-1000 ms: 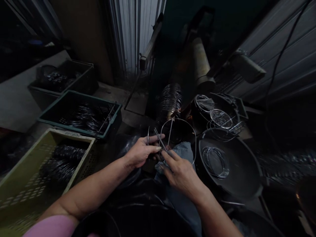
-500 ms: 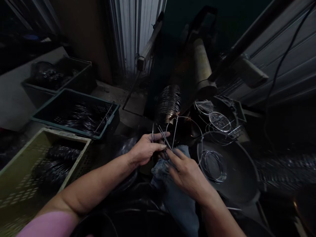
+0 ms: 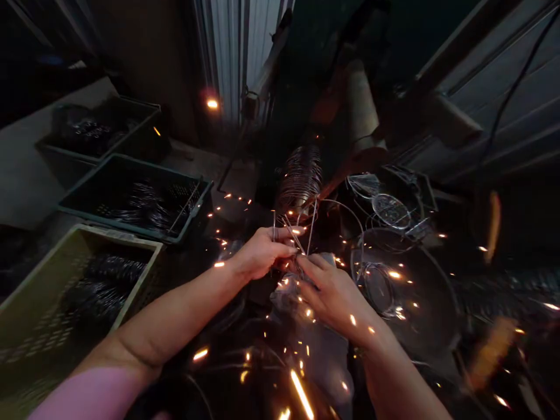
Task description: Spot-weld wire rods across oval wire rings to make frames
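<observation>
My left hand (image 3: 261,252) is closed on the ends of thin metal wires, pinching them between thumb and fingers. My right hand (image 3: 333,287) is closed on the same wire loop (image 3: 340,211) from the right, the two hands almost touching. The loop arcs up and away toward a dark machine with a roll of wire rings (image 3: 301,174). Orange sparks fly outward from just beyond my fingers, over both forearms. A bluish cloth (image 3: 306,341) lies on my lap below the hands.
A dark round pan (image 3: 415,291) with finished wire rings sits to the right. Further wire frames (image 3: 387,207) lie behind it. On the left stand three crates: a yellowish one (image 3: 65,291), a green one (image 3: 135,201) and a dark one (image 3: 96,131), all with wire parts.
Sparks have burst out around my hands where there were none before. Both hands have shifted slightly up toward the machine with the wire loop.
</observation>
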A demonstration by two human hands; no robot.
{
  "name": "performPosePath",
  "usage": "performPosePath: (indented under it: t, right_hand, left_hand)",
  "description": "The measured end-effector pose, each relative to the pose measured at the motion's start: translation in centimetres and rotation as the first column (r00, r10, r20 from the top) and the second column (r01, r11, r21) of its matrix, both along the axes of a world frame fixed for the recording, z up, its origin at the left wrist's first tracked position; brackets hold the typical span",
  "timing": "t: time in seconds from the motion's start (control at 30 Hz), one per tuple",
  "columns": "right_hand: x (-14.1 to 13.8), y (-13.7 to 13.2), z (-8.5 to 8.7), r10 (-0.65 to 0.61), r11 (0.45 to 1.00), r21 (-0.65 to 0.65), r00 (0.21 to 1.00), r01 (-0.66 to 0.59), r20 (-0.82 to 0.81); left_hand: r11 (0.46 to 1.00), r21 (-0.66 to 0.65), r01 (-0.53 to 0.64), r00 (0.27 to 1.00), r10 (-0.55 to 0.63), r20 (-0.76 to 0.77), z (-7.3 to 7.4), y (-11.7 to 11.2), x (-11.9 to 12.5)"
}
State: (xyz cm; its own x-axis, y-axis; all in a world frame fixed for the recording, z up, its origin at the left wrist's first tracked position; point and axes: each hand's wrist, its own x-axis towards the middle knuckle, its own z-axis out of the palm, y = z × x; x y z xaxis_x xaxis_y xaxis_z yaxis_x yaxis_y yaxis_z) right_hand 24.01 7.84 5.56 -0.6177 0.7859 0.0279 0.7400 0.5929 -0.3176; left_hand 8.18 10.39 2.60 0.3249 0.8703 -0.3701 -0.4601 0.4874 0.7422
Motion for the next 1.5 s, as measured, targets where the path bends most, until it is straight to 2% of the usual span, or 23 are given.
performPosePath:
  t: [0.13,0.27,0.4,0.6,0.73,0.83,0.93,1.0,1.07,1.17,1.23,1.3,1.37,1.5]
  right_hand:
    - [-0.3,-0.2,-1.2,-0.018,1.0,-0.016,0.999,0.019,0.05]
    - [0.0,-0.9,-1.3,-0.011,0.998,-0.064,0.994,0.004,-0.107]
    - [0.7,-1.8,-1.5,0.0,0.999,-0.044,0.97,-0.012,-0.243]
    - [1.4,-3.5,-2.9,-0.023,1.0,0.006,0.951,0.027,-0.309]
    - [1.8,-4.4,-3.3,-0.049,0.998,-0.058,0.938,0.031,-0.343]
    - [2.0,-5.0,-4.3,-0.09,0.972,-0.234,0.902,-0.013,-0.423]
    - [1.8,-6.3,-6.7,-0.205,0.917,-0.398,0.837,-0.016,-0.508]
    - [1.5,-7.5,-8.7,-0.262,0.911,-0.41,0.826,0.042,-0.499]
    - [1.4,-8.6,-10.5,-0.269,0.927,-0.361,0.845,0.098,-0.461]
    - [2.0,-9.5,-11.9,-0.308,0.937,-0.305,0.821,0.172,-0.482]
    - [2.8,-9.6,-12.0,-0.366,0.92,-0.332,0.764,0.21,-0.531]
    - [3.5,-9.6,-11.5,-0.367,0.914,-0.359,0.757,0.187,-0.541]
    - [4.1,-9.7,-10.5,-0.294,0.935,-0.326,0.818,0.139,-0.495]
    - [4.1,-9.7,-7.7,-0.13,0.989,-0.102,0.941,0.103,-0.313]
  left_hand:
    - [1.0,0.004,-0.021,0.999,0.021,-0.024,-1.1,0.1,-0.3]
    - [0.999,0.032,0.016,1.0,-0.017,0.014,-0.4,-0.8,-0.6]
    - [1.0,0.024,-0.018,1.0,0.018,0.003,0.6,-1.9,-0.6]
    - [0.997,0.073,-0.015,0.994,0.022,-0.103,0.6,-3.5,-0.1]
    - [0.999,0.035,-0.038,0.986,0.044,-0.161,0.4,-4.6,0.3]
    - [0.998,0.05,-0.023,0.984,0.031,-0.176,-0.8,-5.6,0.4]
    - [0.998,0.062,0.03,0.975,-0.016,-0.221,-3.3,-6.8,0.7]
    - [0.998,0.053,0.039,0.958,-0.022,-0.286,-5.1,-7.7,1.1]
    - [1.0,0.019,0.021,0.948,-0.014,-0.319,-6.7,-8.6,1.4]
    - [0.999,-0.026,-0.033,0.948,0.023,-0.318,-8.2,-9.3,1.8]
    - [0.998,-0.04,-0.055,0.947,0.04,-0.319,-8.5,-9.4,1.9]
    - [0.998,-0.048,-0.045,0.947,0.027,-0.321,-8.3,-9.3,1.9]
    - [0.998,-0.05,-0.034,0.951,0.017,-0.307,-7.5,-9.1,1.8]
    - [0.997,-0.055,-0.059,0.972,0.045,-0.232,-4.8,-8.4,1.7]
